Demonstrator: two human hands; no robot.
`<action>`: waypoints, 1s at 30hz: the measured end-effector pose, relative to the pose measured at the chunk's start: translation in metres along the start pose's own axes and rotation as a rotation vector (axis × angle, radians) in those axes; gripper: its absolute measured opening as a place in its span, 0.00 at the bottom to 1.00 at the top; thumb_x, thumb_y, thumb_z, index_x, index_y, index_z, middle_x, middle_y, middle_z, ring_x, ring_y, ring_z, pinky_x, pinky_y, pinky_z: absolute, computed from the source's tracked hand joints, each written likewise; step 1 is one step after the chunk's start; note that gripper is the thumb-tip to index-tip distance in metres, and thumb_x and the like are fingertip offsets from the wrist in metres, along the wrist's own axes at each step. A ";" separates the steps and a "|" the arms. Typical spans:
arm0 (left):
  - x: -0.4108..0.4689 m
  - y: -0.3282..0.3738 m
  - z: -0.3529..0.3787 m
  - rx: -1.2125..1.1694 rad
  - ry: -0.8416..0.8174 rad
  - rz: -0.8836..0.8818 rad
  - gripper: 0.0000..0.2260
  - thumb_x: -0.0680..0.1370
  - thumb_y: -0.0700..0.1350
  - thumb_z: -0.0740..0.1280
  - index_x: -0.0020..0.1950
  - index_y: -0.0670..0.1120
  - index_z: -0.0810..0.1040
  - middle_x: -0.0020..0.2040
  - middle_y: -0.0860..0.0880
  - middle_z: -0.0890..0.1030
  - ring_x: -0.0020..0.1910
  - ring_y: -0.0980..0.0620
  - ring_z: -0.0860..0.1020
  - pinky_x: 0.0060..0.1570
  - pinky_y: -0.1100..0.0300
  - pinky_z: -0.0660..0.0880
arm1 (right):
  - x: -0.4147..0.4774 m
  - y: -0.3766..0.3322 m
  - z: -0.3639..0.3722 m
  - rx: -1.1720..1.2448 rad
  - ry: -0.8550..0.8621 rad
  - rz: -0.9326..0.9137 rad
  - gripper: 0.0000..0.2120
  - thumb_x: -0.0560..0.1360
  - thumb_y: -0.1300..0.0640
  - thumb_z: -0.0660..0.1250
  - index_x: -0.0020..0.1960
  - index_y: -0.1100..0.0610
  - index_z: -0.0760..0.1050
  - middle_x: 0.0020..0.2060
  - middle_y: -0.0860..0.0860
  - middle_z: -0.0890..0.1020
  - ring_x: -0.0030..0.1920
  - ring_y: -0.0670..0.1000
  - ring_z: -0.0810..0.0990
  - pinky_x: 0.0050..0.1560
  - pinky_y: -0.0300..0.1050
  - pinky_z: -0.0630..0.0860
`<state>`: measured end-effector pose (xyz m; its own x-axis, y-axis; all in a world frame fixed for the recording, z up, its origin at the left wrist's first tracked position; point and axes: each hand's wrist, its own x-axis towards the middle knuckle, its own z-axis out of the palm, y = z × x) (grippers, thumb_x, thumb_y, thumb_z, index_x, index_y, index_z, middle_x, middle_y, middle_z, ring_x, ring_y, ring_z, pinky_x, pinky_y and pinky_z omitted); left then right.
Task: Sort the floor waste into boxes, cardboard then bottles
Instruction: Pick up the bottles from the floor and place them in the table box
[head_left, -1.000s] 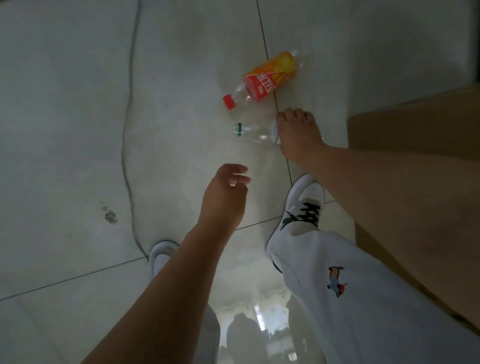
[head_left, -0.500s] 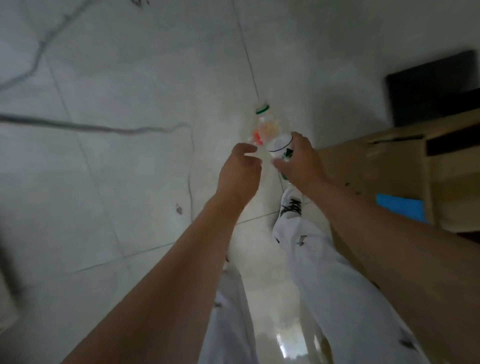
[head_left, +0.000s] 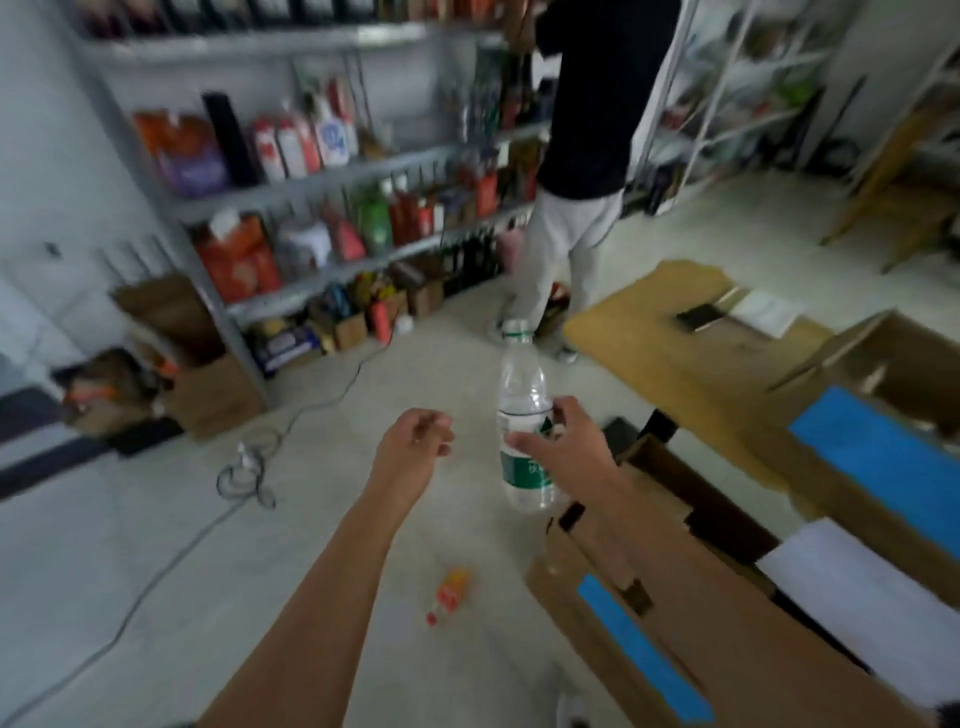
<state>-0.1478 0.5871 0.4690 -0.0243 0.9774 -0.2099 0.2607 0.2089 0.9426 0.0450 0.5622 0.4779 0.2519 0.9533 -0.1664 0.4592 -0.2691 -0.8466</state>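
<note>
Grips the clear water bottle (head_left: 522, 395) upright in the right hand (head_left: 569, 449), fingers wrapped round its label, beside the cardboard box (head_left: 660, 613), left hand (head_left: 410, 452) loosely curled on nothing, orange bottle (head_left: 449, 595) lying on the floor (head_left: 467, 675) below.

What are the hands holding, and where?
The right hand grips the water bottle around its middle, at the green label. The left hand holds nothing.

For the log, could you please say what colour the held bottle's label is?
Green and white label on the bottle; head view.
</note>
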 end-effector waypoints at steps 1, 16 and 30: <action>-0.001 0.021 0.001 0.018 -0.010 0.027 0.07 0.81 0.44 0.64 0.53 0.42 0.77 0.47 0.44 0.83 0.38 0.54 0.80 0.30 0.75 0.70 | -0.007 -0.007 -0.021 0.012 0.031 -0.004 0.28 0.68 0.46 0.77 0.62 0.53 0.71 0.54 0.49 0.79 0.52 0.51 0.79 0.54 0.48 0.77; -0.035 0.147 0.257 0.178 -0.390 0.230 0.08 0.82 0.46 0.62 0.60 0.47 0.74 0.53 0.49 0.81 0.46 0.55 0.80 0.37 0.64 0.70 | -0.035 0.069 -0.308 0.175 0.395 -0.008 0.26 0.70 0.50 0.76 0.64 0.56 0.71 0.53 0.48 0.78 0.53 0.50 0.78 0.50 0.47 0.75; -0.054 0.146 0.548 0.455 -0.690 0.213 0.16 0.82 0.47 0.62 0.70 0.50 0.70 0.60 0.50 0.75 0.56 0.53 0.77 0.43 0.66 0.78 | 0.011 0.257 -0.540 -0.012 0.555 0.147 0.26 0.74 0.51 0.72 0.70 0.49 0.67 0.56 0.45 0.78 0.52 0.49 0.78 0.48 0.46 0.76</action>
<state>0.4201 0.5471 0.4754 0.6242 0.7253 -0.2904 0.5589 -0.1548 0.8147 0.6258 0.4297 0.5314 0.7217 0.6921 0.0110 0.3944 -0.3981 -0.8282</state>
